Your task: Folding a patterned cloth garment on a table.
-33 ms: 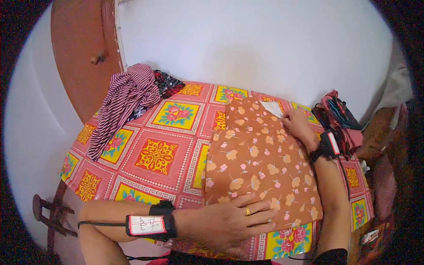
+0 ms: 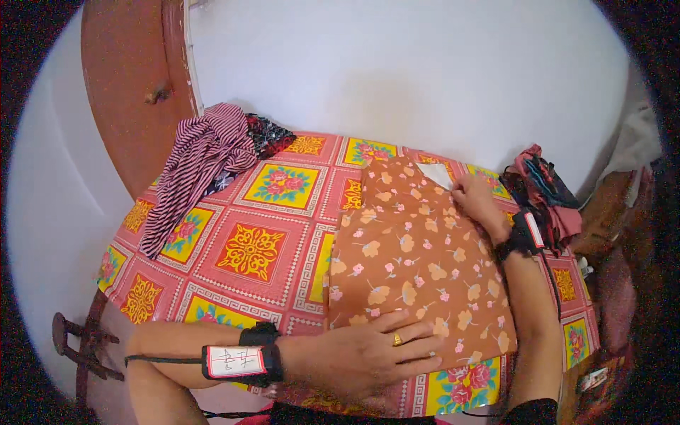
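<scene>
A brown garment (image 2: 414, 262) printed with pale orange flowers and small pink blossoms lies folded on the table. My left hand (image 2: 361, 358) rests flat across its near edge, fingers stretched out and a little apart, with a gold ring on one of them. At the garment's far right corner, my right hand (image 2: 479, 200) has its fingers curled down on the cloth edge, apparently pinching it; the fingertips are partly hidden. Beside those fingers, a white patch (image 2: 435, 173) shows at the garment's top edge. Both wrists wear black bands with white tags.
A patterned pink and yellow cloth (image 2: 255, 248) covers the table. Striped pink and black fabric (image 2: 205, 152) is heaped at the far left, with dark patterned cloth (image 2: 269, 136) next to it. More crumpled clothes (image 2: 545, 191) lie far right. A white wall (image 2: 425, 78) stands behind the table.
</scene>
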### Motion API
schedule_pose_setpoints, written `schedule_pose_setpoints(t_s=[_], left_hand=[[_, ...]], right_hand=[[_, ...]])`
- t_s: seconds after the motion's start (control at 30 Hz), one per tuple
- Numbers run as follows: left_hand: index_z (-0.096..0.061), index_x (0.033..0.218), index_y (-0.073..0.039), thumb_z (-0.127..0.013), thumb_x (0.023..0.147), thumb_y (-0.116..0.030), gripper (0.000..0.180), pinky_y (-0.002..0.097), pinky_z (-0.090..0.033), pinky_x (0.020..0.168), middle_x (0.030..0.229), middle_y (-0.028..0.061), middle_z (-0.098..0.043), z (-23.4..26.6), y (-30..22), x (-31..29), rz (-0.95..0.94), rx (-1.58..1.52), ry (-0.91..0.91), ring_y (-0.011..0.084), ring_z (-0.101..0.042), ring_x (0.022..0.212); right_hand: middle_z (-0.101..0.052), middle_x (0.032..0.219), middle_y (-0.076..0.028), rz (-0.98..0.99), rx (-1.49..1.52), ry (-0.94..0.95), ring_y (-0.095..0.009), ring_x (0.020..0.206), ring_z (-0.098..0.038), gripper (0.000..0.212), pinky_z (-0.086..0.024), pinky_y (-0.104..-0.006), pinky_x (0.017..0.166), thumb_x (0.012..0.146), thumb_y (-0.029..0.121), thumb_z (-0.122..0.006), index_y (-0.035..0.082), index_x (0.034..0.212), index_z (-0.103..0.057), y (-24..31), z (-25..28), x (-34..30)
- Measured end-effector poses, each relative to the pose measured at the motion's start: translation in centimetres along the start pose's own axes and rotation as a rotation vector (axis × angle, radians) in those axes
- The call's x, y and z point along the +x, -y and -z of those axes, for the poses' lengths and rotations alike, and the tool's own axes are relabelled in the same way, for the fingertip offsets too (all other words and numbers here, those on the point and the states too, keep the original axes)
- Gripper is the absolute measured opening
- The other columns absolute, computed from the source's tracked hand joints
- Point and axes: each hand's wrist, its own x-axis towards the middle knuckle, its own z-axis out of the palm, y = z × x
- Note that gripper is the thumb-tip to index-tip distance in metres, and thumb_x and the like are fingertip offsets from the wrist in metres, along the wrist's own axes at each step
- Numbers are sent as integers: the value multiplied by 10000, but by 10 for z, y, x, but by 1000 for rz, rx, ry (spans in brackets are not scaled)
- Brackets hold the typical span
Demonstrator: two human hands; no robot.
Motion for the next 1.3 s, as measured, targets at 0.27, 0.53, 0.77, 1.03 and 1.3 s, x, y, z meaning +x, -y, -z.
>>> schedule_pose_setpoints(t_s=[0.27,0.53,0.77,1.03,1.3], left_hand=[[-422,1318,2,-705,708,-497,838,450,-277,1080,1335,200,-433,5,-3,-1,17,5,-26,332,-397,1265],[-326,1405,-39,-571,840,-513,776,469,-267,1085,1473,202,-289,6,1,-1,24,73,158,310,-285,1369],[-317,1411,-50,-610,801,-501,814,469,-276,1078,1482,185,-286,7,0,0,35,87,164,320,-307,1352],[-314,1418,-53,-615,775,-430,804,473,-242,1102,1470,181,-303,7,1,2,57,23,185,318,-299,1357],[-301,1427,-55,-569,810,-379,746,479,-196,1126,1465,163,-304,-8,5,-5,32,-66,88,324,-240,1389]], right_hand=[[-622,833,-208,26,-42,19,-369,827,-604,185,-475,-457,757,790,163,-569,-1,816,-652,8,2,-5],[-595,861,-184,-11,-200,-70,-356,839,-585,161,-467,-442,758,810,162,-589,20,876,-630,8,-4,-3],[-606,876,-166,135,-183,15,-356,849,-590,172,-471,-441,748,823,187,-585,31,844,-656,28,4,0],[-624,793,-230,99,-146,-28,-394,778,-618,211,-486,-477,723,791,176,-576,-2,775,-690,26,-4,15],[-649,809,-218,111,-146,71,-385,800,-635,193,-487,-486,747,789,172,-583,4,793,-678,16,-16,29]])
